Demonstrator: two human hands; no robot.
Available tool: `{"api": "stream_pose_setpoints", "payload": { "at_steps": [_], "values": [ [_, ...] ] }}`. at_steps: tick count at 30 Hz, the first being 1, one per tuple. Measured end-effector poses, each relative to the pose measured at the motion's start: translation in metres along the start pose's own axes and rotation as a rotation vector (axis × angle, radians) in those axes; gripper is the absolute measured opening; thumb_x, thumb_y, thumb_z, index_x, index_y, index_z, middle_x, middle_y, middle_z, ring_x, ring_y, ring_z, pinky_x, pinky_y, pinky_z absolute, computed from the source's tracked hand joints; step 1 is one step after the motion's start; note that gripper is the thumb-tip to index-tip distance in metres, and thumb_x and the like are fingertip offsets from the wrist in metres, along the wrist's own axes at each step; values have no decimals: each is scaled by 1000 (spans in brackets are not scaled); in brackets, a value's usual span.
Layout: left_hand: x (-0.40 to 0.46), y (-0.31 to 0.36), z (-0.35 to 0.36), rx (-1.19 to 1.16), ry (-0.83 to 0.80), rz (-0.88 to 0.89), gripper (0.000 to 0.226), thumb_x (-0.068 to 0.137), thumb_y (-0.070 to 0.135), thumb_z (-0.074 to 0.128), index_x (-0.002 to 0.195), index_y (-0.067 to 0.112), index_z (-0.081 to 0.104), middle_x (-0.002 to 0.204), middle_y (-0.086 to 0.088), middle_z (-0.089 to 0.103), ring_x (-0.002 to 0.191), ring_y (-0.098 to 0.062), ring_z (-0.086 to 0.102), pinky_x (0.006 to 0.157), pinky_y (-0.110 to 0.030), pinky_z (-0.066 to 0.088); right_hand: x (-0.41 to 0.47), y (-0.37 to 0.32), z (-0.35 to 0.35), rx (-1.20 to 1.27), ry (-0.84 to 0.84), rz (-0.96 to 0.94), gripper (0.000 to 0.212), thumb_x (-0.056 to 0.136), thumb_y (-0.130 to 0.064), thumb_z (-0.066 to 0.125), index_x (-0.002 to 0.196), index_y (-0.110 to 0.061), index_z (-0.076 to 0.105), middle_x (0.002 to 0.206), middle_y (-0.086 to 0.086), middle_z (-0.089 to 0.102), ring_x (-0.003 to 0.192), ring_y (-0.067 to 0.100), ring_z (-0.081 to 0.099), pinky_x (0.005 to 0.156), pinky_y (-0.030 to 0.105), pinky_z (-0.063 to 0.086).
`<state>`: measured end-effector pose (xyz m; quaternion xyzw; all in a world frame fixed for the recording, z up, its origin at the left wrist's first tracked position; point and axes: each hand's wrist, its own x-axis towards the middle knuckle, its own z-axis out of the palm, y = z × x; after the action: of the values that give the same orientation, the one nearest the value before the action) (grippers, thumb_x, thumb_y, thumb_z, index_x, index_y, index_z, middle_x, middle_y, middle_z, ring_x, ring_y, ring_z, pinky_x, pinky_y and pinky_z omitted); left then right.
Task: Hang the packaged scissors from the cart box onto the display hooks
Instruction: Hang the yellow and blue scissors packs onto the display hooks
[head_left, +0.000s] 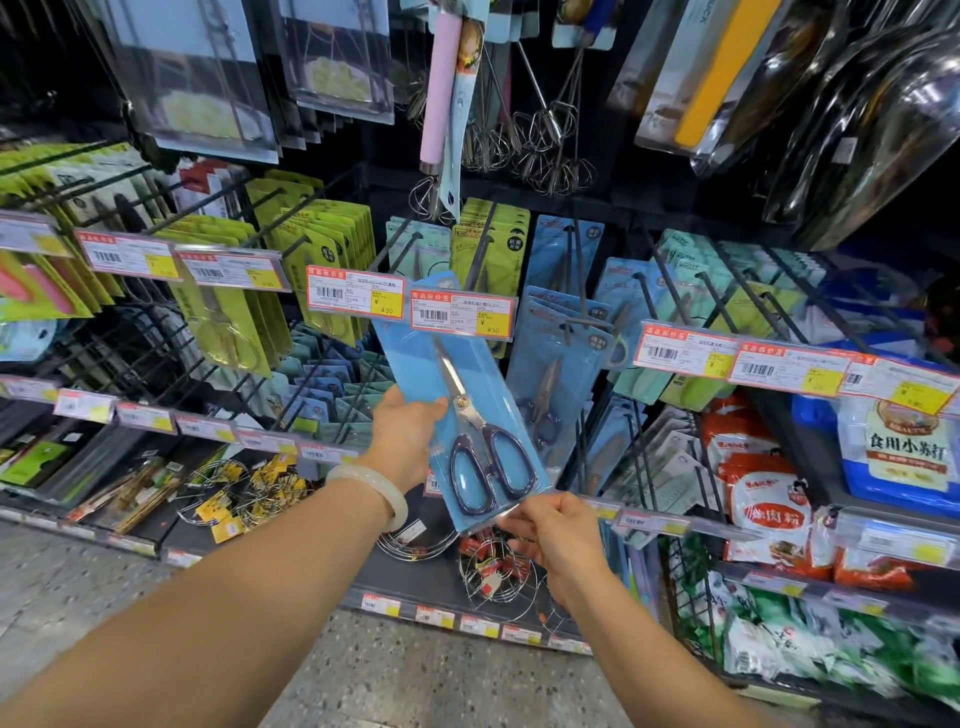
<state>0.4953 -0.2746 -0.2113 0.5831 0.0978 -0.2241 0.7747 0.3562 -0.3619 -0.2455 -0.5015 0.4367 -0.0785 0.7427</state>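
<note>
Store pegboard aisle, hooks crowded with carded kitchen tools.

You hold the packaged scissors (470, 415) before the display hooks (576, 270), just under a price tag (462, 315). Your left hand (402, 441) grips its left edge; your right hand (550, 530) pinches the bottom corner. Long axis tilts, blades up-left, handles down-right. Risk: the tag hides the hang hole, so you may miss the hook.

the scissors pack (470, 410) tilts between left hand (402, 441) and right hand (556, 535), its top behind a price tag (462, 314), perhaps at the hook (480, 249).
</note>
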Motion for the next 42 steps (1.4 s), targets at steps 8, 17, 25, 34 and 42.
{"api": "stream_pose_setpoints", "payload": {
  "at_steps": [8, 17, 25, 34, 42],
  "values": [
    [-5, -6, 0, 6, 10, 4, 22, 90, -7, 54, 94, 15, 54, 97, -9, 63, 83, -27, 61, 83, -45, 52, 3, -2, 6, 34, 112, 64, 6, 89, -2, 52, 89, -2, 47, 73, 14, 62, 47, 18, 60, 35, 20, 46],
    [1, -10, -5, -48, 26, -35, 22, 90, -7, 53, 96, 14, 55, 94, -8, 64, 83, -28, 62, 84, -47, 52, -4, -1, 2, -89, 69, -139, 12, 87, 0, 51, 81, -7, 44, 68, 10, 63, 47, 15, 61, 40, 24, 47],
    [7, 0, -4, -49, 24, -133, 18, 89, -5, 56, 99, 9, 50, 96, -16, 61, 74, -27, 59, 88, -55, 48, 4, 3, -9, 121, -148, -177, 10, 92, 4, 48, 91, -7, 46, 75, 13, 60, 61, 18, 62, 59, 28, 54],
    [16, 0, -10, 18, 28, -180, 37, 90, -2, 57, 126, -2, 51, 113, -19, 62, 79, -27, 60, 74, -43, 52, 7, 6, -17, 188, -311, -132, 9, 91, 3, 49, 89, -6, 50, 79, 9, 66, 68, 15, 68, 66, 29, 59],
    [17, 3, -9, 75, -17, -198, 18, 94, 4, 53, 111, 3, 56, 87, -11, 64, 69, -24, 61, 59, -36, 51, 10, 9, -15, 149, -361, -152, 17, 91, 3, 50, 101, -9, 51, 101, 9, 68, 84, 16, 70, 70, 27, 59]
  ]
}}
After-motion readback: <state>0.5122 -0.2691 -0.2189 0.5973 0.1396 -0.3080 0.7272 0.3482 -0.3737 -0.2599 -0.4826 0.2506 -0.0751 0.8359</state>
